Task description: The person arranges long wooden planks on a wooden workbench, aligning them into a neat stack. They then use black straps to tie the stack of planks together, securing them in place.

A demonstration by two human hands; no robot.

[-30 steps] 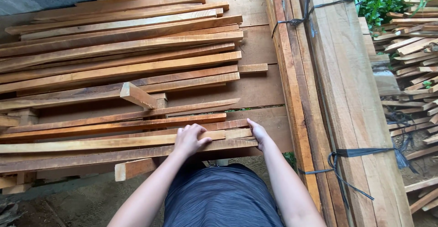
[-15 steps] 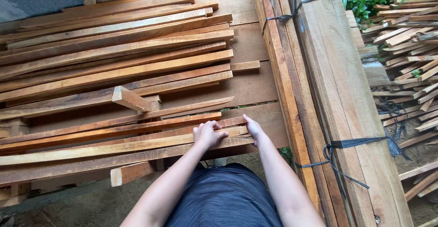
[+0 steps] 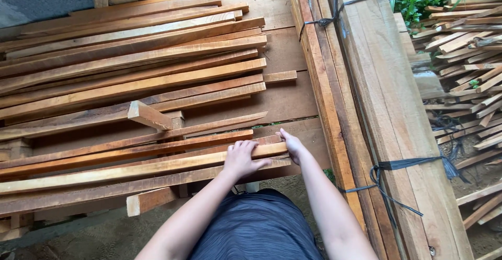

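Long reddish-brown wooden slats (image 3: 130, 71) lie side by side on a plank platform, running left to right. My left hand (image 3: 241, 158) rests palm-down on top of the near slat (image 3: 130, 168), fingers curled over it. My right hand (image 3: 292, 145) presses against the right end of that same slat, fingers spread along its end face. A short wooden block (image 3: 149, 115) lies loose on the slats, left of my hands.
A tall bundle of thick planks (image 3: 376, 108) tied with black straps (image 3: 397, 167) stands at the right. Beyond it lies a heap of scrap slats (image 3: 465, 66). Green plants grow at the back; bare ground lies under my legs.
Both hands have stayed on the near slat's right end. The left hand has shifted slightly right along it, and the view has drifted left.
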